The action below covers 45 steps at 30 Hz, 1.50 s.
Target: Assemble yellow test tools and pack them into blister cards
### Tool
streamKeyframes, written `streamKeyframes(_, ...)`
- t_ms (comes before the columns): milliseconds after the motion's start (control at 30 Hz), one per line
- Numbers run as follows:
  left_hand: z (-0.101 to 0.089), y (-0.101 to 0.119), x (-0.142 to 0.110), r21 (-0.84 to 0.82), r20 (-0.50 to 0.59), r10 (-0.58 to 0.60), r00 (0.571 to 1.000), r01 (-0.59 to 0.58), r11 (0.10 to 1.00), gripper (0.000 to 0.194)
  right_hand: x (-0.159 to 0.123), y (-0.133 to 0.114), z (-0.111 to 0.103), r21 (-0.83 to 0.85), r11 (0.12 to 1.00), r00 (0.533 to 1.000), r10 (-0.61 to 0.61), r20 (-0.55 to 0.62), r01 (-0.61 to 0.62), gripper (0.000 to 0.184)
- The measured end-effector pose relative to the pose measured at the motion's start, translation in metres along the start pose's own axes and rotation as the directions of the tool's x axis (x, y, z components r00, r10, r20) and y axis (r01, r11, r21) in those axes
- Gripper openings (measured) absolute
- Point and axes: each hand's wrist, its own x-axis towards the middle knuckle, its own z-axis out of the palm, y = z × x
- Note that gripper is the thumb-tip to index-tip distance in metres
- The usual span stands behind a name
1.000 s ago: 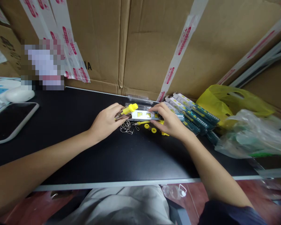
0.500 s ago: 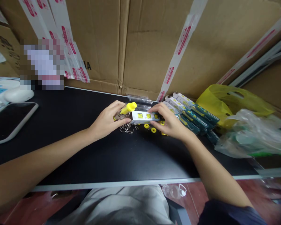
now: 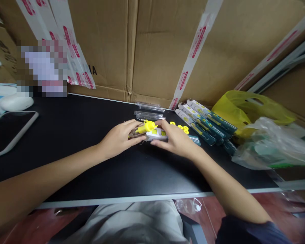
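My left hand is closed around a yellow plastic piece, which has a clear or brownish part behind it. I cannot make out its exact kind. The yellow end sticks out towards the right, over the near end of a slim cardboard box, white with yellow lettering. Between its thumb and fingers my right hand grips that box, covering much of it. The left thumb is at the box's left end; whether the yellow piece is inside it is unclear. Small yellow rings lie behind the right hand.
Several similar slim boxes lie to the right, beside a yellow plastic bag and a clear bag. Clear plastic tubes lie at the back. A phone is at the left. Large cartons stand behind the black table.
The box and yellow piece have come closer together, the right hand shifting left and the yellow end tipping lower. The wire bits on the table are now mostly covered by the hands.
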Motion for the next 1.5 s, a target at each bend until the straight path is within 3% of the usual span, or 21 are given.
streamKeyframes(67,0.003,0.006,-0.003,-0.010,0.009,0.007,1.000,-0.006,1.000,0.032,0.000,-0.010,0.005,-0.051,0.997,0.999,-0.050,-0.006,0.050,0.055)
streamKeyframes(267,0.002,0.008,-0.003,0.003,0.019,-0.080,0.997,0.080,0.997,0.035,0.000,-0.012,0.010,-0.152,0.985,0.991,-0.097,-0.093,0.082,0.031)
streamKeyframes(400,-0.001,0.001,0.000,0.094,0.042,-0.108,0.993,0.104,0.990,0.033,0.001,-0.001,0.004,-0.209,0.973,0.978,-0.129,-0.163,0.094,0.031)
streamKeyframes(633,-0.001,0.000,-0.004,0.310,0.127,-0.145,0.981,0.100,0.945,0.036,0.003,0.004,0.003,-0.365,0.918,0.954,-0.235,-0.184,0.155,0.031)
streamKeyframes(967,-0.002,-0.002,-0.004,0.330,0.169,-0.171,0.971,0.108,0.938,0.049,0.003,0.006,-0.001,-0.339,0.927,0.941,-0.247,-0.231,0.160,0.034)
streamKeyframes(1267,0.001,0.012,-0.008,0.574,0.213,-0.191,0.958,0.035,0.818,0.054,0.001,-0.006,0.005,-0.603,0.747,0.907,-0.412,-0.088,0.281,0.032)
streamKeyframes(1500,0.004,0.019,-0.009,0.530,0.263,-0.202,0.944,0.034,0.848,0.051,0.001,-0.018,0.013,-0.593,0.745,0.910,-0.411,-0.048,0.305,0.025)
